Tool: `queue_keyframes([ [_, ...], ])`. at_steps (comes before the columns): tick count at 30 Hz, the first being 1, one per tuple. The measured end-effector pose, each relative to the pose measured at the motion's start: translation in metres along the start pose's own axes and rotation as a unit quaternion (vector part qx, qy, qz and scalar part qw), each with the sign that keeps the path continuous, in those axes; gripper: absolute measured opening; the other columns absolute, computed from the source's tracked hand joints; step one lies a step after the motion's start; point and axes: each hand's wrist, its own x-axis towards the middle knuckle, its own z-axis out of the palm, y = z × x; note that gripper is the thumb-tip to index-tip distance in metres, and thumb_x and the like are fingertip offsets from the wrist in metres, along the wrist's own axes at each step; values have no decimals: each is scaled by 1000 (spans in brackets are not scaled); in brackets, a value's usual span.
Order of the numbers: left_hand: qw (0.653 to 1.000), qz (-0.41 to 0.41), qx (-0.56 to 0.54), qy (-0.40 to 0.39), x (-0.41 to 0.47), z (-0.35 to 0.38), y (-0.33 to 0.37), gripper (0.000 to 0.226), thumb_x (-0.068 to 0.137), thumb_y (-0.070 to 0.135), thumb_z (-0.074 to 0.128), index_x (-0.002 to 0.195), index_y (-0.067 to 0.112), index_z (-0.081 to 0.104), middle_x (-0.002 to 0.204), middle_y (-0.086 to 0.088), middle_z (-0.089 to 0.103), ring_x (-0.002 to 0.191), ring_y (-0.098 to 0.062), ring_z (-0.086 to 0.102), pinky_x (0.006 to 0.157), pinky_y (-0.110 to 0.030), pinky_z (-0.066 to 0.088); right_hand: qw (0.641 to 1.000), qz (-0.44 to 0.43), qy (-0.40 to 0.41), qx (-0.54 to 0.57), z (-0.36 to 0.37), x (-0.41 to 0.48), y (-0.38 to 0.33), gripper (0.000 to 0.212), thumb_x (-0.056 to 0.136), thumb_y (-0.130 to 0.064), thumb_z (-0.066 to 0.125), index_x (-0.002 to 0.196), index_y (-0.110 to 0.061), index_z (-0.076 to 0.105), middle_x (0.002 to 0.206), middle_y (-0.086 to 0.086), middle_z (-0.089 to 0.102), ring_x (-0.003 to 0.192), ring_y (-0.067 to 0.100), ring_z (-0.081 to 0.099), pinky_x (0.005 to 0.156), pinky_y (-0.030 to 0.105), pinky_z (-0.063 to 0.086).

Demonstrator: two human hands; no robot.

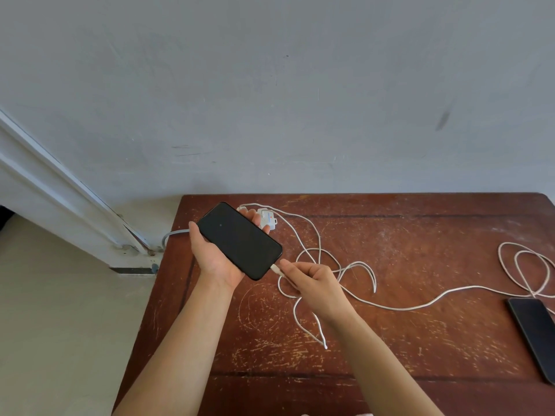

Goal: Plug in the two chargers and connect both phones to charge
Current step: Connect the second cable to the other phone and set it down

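My left hand (214, 253) cradles the black phone (240, 240) from underneath, fingers wrapped round its far edge, screen up and dark, held above the near-left part of the scratched wooden table (420, 235). Its long axis runs on a diagonal, top end toward the wall at far left, bottom end angled down toward my right. My right hand (312, 283) pinches the white cable plug (275, 269) right at that bottom end; I can't tell if it's fully seated. The white cable (330, 265) trails off in loose tangled loops across the table, and a white charger block (267, 219) sits just behind my left fingertips. The second phone (534, 340) lies flat near the right edge, screen up, long axis roughly front-to-back, with another cable loop (522, 265) just beyond it.
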Motion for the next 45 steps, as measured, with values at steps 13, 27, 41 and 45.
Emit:
queue_keyframes([
  [13,997,-7,65,40,-6,12,0,95,85,82,32,142,8,51,125,-22,64,104,-38,68,93,-51,54,995,23,11,97,4,3,5,32,98,-39,61,93,-15,82,73,-8,72,59,-2,60,56,12,48],
  [27,995,-5,95,-14,-12,17,-3,97,82,85,34,117,2,70,113,-23,69,95,-37,69,91,-51,54,996,4,-6,88,-1,1,11,23,101,-32,59,101,-22,81,89,-1,78,73,9,63,71,24,52],
  [41,993,-34,110,6,-12,11,0,92,78,87,40,125,11,66,125,-17,66,112,-34,65,100,-54,49,995,-18,-6,102,-2,3,18,24,102,-22,58,106,-32,79,91,0,79,78,10,68,80,30,57],
  [45,985,-13,141,100,-10,6,0,79,78,87,41,114,25,75,118,-12,74,106,-31,72,87,-55,56,994,-24,-8,103,-2,4,21,25,102,-21,57,105,-32,79,88,-2,78,77,9,68,79,29,58],
])
